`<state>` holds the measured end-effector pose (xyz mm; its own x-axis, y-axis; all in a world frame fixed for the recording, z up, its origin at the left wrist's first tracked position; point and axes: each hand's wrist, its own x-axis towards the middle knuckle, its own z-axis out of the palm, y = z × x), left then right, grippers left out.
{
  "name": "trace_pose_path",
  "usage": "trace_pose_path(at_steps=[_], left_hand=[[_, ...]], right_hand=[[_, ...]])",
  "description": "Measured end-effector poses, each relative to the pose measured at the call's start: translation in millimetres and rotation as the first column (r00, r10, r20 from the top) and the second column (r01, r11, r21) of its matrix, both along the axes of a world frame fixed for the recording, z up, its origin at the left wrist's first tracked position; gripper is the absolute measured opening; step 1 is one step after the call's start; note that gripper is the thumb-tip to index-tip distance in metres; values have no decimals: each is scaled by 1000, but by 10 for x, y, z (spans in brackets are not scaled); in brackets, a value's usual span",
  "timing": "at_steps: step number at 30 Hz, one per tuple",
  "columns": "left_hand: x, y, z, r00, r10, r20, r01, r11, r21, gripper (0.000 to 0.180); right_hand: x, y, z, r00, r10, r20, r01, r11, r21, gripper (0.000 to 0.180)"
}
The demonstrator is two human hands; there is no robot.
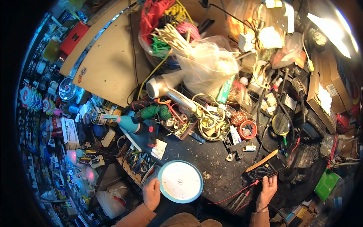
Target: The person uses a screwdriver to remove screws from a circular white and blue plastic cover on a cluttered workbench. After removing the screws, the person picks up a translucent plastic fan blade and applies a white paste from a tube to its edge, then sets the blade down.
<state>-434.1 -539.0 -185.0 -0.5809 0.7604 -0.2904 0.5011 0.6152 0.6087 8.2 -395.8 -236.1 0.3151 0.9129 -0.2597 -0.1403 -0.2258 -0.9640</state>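
My left hand (152,194) is closed on the left edge of a round disc with a white face and a blue rim (180,181), held at the table's front edge. Small dark marks show on its face. My right hand (267,191) is at the lower edge of a black and orange multimeter (267,166), its fingers bent against the case near the dial. A red test lead (236,195) runs left from beside those fingers. Below it, test probes (239,200) lie on the dark table.
Behind the disc are a box of hand tools (138,164), a hair dryer (170,92), coiled cable (210,123) and a red tape roll (247,129). A magnifying glass (281,124) lies beyond the multimeter. Plastic bags (206,62) crowd the back; cardboard boxes (331,83) stand right.
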Motion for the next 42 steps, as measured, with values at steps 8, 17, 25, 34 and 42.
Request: trace_pose_path(at_steps=[8,17,25,34,42], left_hand=[[562,234,-203,991,-121,50,116,988,99,20],[899,672,-402,974,-224,40,206,944,258,22],[797,805,-333,956,-178,234,137,974,182,23],[433,1846,-778,960,-149,-239,243,865,438,21],[520,1979,-1019,978,-75,-192,159,865,476,14]], right_hand=[[86,147,-172,992,19,122,-18,1000,-10,38],[-262,-350,167,873,9,488,44,994,-98,60],[-1009,-682,643,670,246,700,-180,969,-168,51],[-1234,-672,763,669,242,702,-281,958,-62,43],[-1344,-785,865,685,225,692,-274,961,-42,40]])
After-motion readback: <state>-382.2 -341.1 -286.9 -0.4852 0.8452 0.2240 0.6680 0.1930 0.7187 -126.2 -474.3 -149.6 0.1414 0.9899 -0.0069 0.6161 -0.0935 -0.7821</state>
